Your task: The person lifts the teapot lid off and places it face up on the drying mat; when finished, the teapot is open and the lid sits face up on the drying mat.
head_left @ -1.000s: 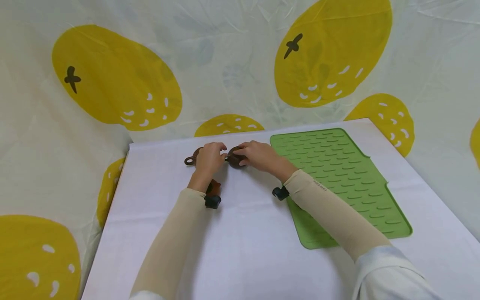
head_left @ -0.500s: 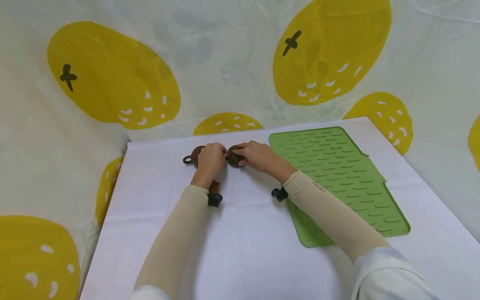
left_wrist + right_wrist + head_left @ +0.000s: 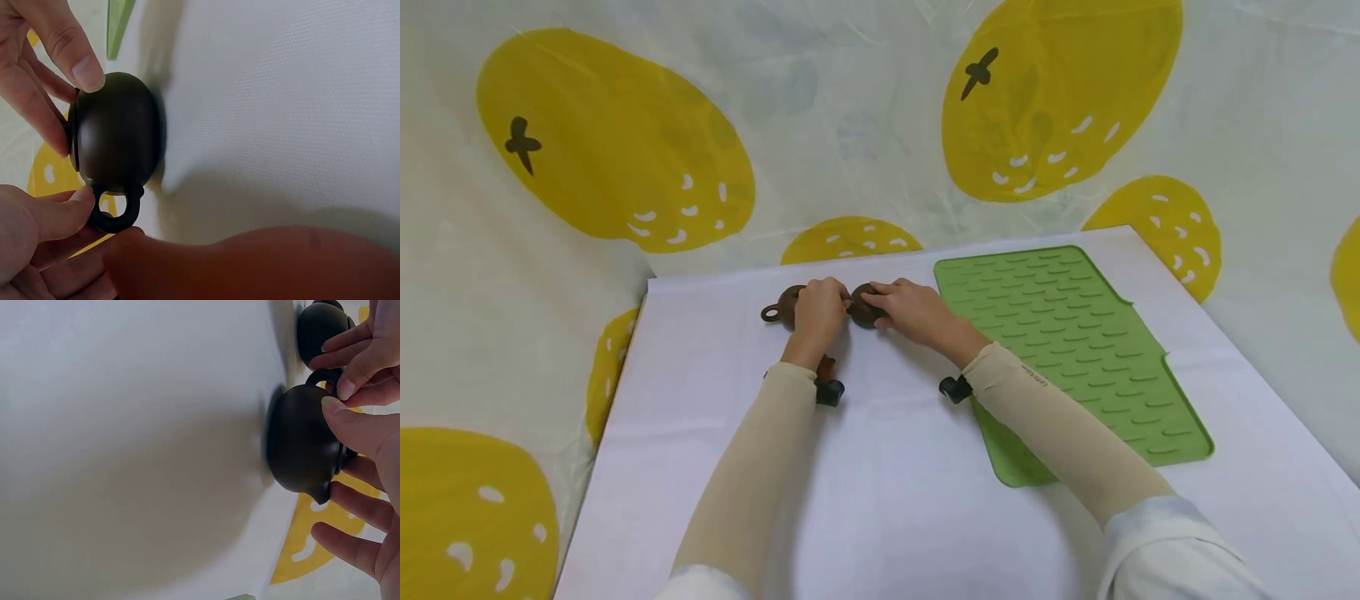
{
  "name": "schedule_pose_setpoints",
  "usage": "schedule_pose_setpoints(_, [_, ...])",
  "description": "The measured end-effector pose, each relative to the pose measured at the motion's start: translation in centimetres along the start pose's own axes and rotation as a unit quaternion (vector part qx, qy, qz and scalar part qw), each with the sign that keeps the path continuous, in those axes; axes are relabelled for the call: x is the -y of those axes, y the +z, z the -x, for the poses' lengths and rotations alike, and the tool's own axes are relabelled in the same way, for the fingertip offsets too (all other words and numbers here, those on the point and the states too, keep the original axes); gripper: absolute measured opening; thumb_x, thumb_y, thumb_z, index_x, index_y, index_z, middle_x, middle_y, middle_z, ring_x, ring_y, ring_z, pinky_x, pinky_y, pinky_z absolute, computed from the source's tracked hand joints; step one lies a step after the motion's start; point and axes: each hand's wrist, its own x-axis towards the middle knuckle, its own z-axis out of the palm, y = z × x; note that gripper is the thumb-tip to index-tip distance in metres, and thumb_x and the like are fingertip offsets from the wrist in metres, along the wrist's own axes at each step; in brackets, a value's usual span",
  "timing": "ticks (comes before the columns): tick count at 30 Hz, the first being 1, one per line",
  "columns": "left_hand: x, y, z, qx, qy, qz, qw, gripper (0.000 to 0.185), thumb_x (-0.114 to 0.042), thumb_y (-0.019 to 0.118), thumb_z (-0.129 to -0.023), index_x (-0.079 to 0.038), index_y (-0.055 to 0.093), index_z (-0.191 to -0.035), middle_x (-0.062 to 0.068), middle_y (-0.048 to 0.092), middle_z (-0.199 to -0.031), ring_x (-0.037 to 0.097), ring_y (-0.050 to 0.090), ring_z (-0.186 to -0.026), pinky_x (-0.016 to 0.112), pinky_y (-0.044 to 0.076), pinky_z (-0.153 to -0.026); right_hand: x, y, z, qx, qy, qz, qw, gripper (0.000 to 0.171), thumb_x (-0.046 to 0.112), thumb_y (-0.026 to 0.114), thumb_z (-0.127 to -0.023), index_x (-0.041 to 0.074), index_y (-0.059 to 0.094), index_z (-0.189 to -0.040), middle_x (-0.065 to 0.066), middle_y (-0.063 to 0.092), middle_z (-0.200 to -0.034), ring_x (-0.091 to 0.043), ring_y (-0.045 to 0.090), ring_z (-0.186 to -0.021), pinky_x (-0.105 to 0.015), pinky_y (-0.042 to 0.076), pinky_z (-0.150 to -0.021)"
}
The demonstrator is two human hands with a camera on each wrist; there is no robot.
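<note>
Two small dark brown teapots stand at the far side of the white table (image 3: 887, 492). My right hand (image 3: 880, 302) grips the right teapot (image 3: 861, 310) by its body, with the thumb on its side (image 3: 303, 447). My left hand (image 3: 837, 298) pinches that teapot's loop handle (image 3: 115, 212). The left teapot (image 3: 786, 302) sits partly hidden under my left hand, its own handle pointing left. It shows behind the held one in the right wrist view (image 3: 319, 325).
A ribbed green mat (image 3: 1075, 350) lies to the right of my hands. A small reddish-brown thing (image 3: 826, 365) lies under my left wrist, blurred in the left wrist view (image 3: 262, 262). A sheet printed with yellow fruit (image 3: 617, 142) hangs behind and beside the table.
Both hands and the teapots stay put. My fingers have closed a little more on the right teapot. The head view has tilted slightly.
</note>
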Motion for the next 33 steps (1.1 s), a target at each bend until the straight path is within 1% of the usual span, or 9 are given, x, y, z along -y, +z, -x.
schedule_pose_setpoints(5, [-0.21,-0.14,-0.06,0.004,-0.011,0.001,0.9999,0.014,-0.014,0.067,-0.098,-0.011,0.081,-0.100,0.012,0.079,-0.107,0.038,0.073,-0.100,0.051,0.060,-0.086,-0.08,-0.11,-0.30,-0.009,-0.004,0.019,1.000,0.049,0.034,0.069,-0.097,0.022,0.060,-0.144,-0.005,0.056,-0.153,-0.034,0.069,-0.114,-0.048,0.059,-0.085])
schedule_pose_setpoints(11, [-0.36,0.00,-0.02,0.013,-0.020,0.003,0.9997,0.016,-0.014,0.066,-0.099,-0.011,0.081,-0.102,0.011,0.078,-0.109,0.037,0.073,-0.101,0.052,0.060,-0.087,-0.18,-0.21,-0.12,-0.010,-0.007,0.009,1.000,0.048,0.031,0.069,-0.097,0.021,0.060,-0.144,-0.005,0.056,-0.152,-0.035,0.072,-0.110,-0.047,0.059,-0.084])
schedule_pose_setpoints(18, [-0.30,0.05,-0.11,0.012,-0.021,0.005,0.9997,0.016,-0.012,0.066,-0.097,-0.012,0.082,-0.100,0.011,0.078,-0.108,0.038,0.073,-0.102,0.052,0.060,-0.086,-0.23,-0.20,0.09,-0.026,-0.012,-0.009,1.000,0.048,0.027,0.070,-0.097,0.021,0.060,-0.143,-0.004,0.056,-0.152,-0.035,0.073,-0.089,-0.045,0.057,-0.073])
schedule_pose_setpoints(20, [-0.31,0.03,-0.13,0.015,-0.022,0.008,0.9996,0.016,-0.012,0.066,-0.097,-0.012,0.082,-0.101,0.011,0.078,-0.109,0.038,0.073,-0.102,0.052,0.060,-0.086,-0.28,-0.17,0.08,-0.028,-0.011,-0.017,0.999,0.048,0.026,0.070,-0.097,0.021,0.060,-0.144,-0.005,0.056,-0.153,-0.036,0.073,-0.087,-0.046,0.057,-0.072])
schedule_pose_setpoints(29, [-0.24,-0.06,-0.34,0.007,-0.018,0.007,0.9998,0.016,-0.011,0.065,-0.097,-0.011,0.081,-0.100,0.011,0.078,-0.107,0.036,0.073,-0.102,0.051,0.060,-0.087,-0.56,-0.24,-0.26,-0.012,-0.012,-0.036,0.999,0.050,0.025,0.069,-0.098,0.020,0.058,-0.146,-0.007,0.053,-0.155,-0.036,0.073,-0.098,-0.048,0.058,-0.080])
schedule_pose_setpoints(33, [-0.07,-0.06,-0.37,0.014,-0.019,0.009,0.9997,0.017,-0.011,0.065,-0.098,-0.009,0.081,-0.103,0.011,0.078,-0.109,0.036,0.073,-0.103,0.051,0.060,-0.089,-0.63,-0.17,-0.32,-0.009,-0.013,-0.039,0.999,0.050,0.026,0.070,-0.098,0.020,0.058,-0.146,-0.007,0.053,-0.155,-0.036,0.073,-0.099,-0.048,0.058,-0.081])
